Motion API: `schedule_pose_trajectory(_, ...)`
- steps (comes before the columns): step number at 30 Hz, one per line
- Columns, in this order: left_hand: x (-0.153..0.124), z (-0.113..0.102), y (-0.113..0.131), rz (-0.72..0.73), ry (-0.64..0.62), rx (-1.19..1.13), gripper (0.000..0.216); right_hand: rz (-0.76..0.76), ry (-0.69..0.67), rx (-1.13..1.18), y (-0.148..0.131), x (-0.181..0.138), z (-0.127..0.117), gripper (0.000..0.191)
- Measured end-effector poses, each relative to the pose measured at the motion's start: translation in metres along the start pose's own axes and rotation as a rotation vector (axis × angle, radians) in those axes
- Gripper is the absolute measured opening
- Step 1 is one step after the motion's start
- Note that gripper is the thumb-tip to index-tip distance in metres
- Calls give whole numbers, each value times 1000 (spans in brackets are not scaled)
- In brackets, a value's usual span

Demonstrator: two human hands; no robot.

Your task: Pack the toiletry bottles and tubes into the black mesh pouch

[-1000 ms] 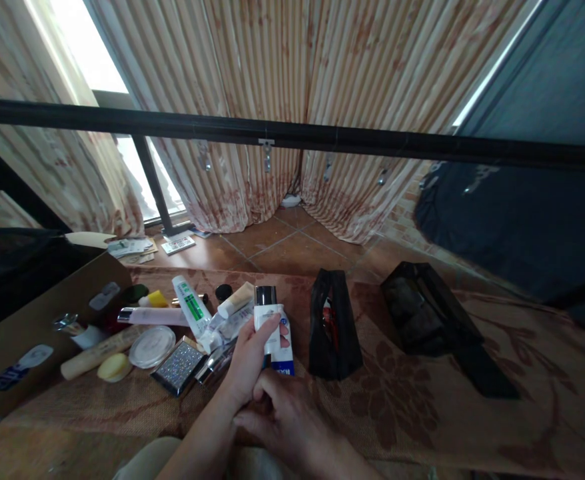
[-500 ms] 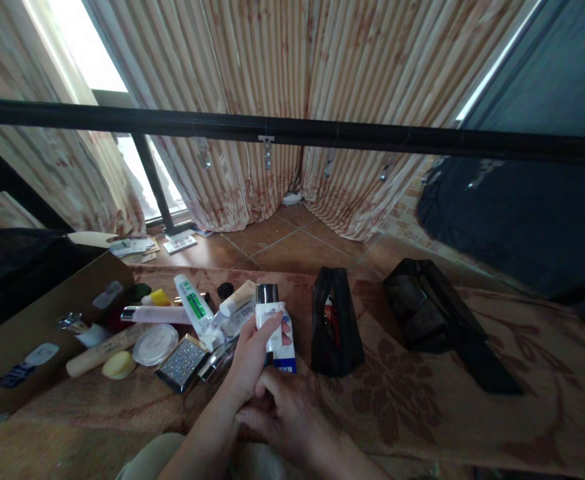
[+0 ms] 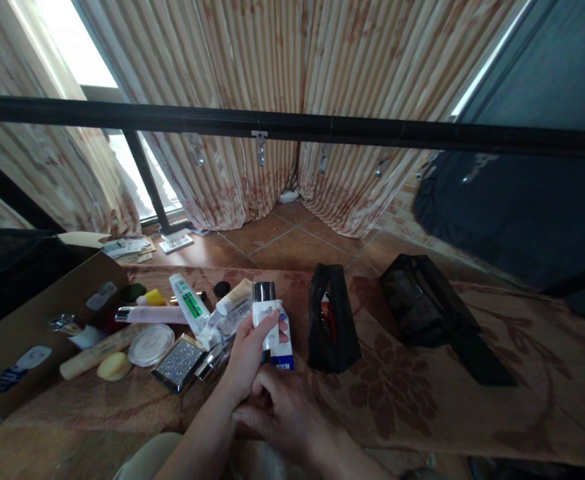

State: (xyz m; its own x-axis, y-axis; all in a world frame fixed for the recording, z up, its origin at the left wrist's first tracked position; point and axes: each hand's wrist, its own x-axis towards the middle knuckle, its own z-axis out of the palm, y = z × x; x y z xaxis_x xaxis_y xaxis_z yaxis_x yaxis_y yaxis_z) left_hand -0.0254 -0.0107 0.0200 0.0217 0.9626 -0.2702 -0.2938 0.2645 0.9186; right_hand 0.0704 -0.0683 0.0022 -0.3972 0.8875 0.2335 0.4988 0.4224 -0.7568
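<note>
My left hand [image 3: 245, 347] is closed round a white bottle [image 3: 265, 319] that stands upright with its dark shiny cap on top. Just behind it is a white-and-blue packet [image 3: 285, 350], partly covered by the fingers; whether I also grip it I cannot tell. Against my left wrist rests my right hand [image 3: 287, 403], its fingers curled in; whatever they hold, if anything, is hidden. Left of the hands lie a green-and-white tube [image 3: 190, 303], a beige-capped tube [image 3: 235, 297] and a glittery compact [image 3: 179, 362]. To the right stands a black mesh pouch [image 3: 340, 333] with red items inside.
A second black pouch [image 3: 422, 303] lies farther right on the patterned cloth [image 3: 397, 400]. At far left is a cardboard box [image 3: 37, 320], with a round clear container [image 3: 151, 345] and a yellow sponge [image 3: 114, 366] beside it. A dark rail [image 3: 292, 127] crosses before the curtains.
The whole view has shifted slightly, with things appearing a little farther left. Both hands keep the same pose, and the bottle stays in my left hand.
</note>
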Motion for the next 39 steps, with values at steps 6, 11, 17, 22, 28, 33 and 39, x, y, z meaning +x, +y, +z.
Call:
schedule_pose_trajectory(6, 0, 1, 0, -14, 13, -13, 32, -11, 28, 31, 0, -1, 1, 30)
schedule_pose_trajectory(11, 0, 3, 1, -16, 24, -25, 33, -19, 33, 44, 0, -1, 1, 30)
schedule_pose_trajectory(17, 0, 4, 0, -28, 30, -30, 34, -17, 1, 29, 3, -3, 3, 29)
schedule_pose_trajectory(22, -1, 6, 3, -46, 56, -60, 39, 0, -1, 14, 4, -3, 2, 29)
schedule_pose_trajectory(28, -1, 7, 3, -33, 52, -37, 43, -20, -13, -28, 4, -2, 1, 30)
schedule_pose_trajectory(33, 0, 6, 2, -20, 25, 4, 43, -38, -3, -23, 5, -2, 2, 31)
schedule_pose_trajectory(39, -1, 5, 2, 1, 21, 15, 43, -35, 3, 2, 2, -2, 0, 29)
